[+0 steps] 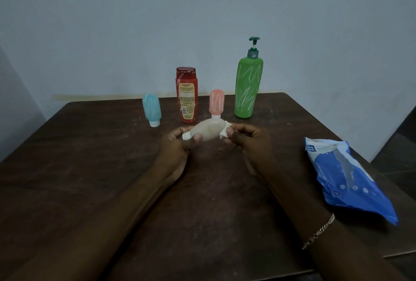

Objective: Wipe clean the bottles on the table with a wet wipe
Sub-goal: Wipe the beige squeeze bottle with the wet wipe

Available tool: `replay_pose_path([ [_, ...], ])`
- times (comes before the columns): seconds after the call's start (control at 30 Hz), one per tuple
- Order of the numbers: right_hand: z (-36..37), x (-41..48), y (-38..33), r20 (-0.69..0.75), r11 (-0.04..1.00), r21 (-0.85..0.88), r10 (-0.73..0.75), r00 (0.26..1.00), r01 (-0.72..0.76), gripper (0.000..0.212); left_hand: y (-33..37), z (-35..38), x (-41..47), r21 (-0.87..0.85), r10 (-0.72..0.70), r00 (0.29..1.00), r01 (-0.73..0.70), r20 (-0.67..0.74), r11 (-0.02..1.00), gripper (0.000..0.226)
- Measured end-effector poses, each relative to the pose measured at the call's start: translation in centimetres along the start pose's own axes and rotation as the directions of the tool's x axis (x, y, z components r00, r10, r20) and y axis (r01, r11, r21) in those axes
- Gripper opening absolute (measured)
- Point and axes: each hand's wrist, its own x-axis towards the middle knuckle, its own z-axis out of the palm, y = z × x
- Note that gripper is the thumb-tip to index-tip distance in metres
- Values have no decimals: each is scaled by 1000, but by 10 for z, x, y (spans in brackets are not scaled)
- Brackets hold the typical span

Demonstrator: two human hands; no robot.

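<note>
My left hand (177, 145) grips the white cap end of a small translucent beige bottle (208, 131), held sideways above the table. At the bottle's other end my right hand (245, 143) pinches a white wet wipe (225, 131) against it. Behind stand a small blue bottle (152, 109) on its white cap, a red bottle (186, 95) with a yellow label, a small pink bottle (216, 103) on its cap, and a tall green pump bottle (247, 84). White scribble marks show on the blue, red, pink and green bottles.
The dark brown wooden table (90, 168) reaches back to a pale wall. A blue and white wet wipe packet (351, 177) lies near the table's right edge, beside my right forearm. A chain bracelet sits on my right wrist.
</note>
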Motion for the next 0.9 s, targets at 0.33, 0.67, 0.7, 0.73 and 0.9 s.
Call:
replay_pose_path([
  [0.33, 24, -15, 5, 85, 997, -58, 58, 995, -54, 10, -3, 14, -6, -219, -40, 996, 56, 76, 974, 36],
  [0.67, 11, -5, 1, 6, 991, 104, 84, 996, -85, 11, 0, 12, -4, -70, 52, 994, -46, 97, 997, 35],
  [0.7, 7, -2, -1, 5, 989, 118, 89, 996, -89, 11, 0, 11, -4, -48, 59, 994, -55, 97, 997, 35],
  [0.73, 4, -1, -2, 10, 988, 118, 96, 995, -97, 11, 0, 10, -4, -32, 63, 993, -60, 95, 998, 36],
  [0.9, 2, 3, -2, -16, 977, 169, 132, 991, -128, 12, 3, 5, -1, 52, 86, 992, -91, 92, 995, 53],
])
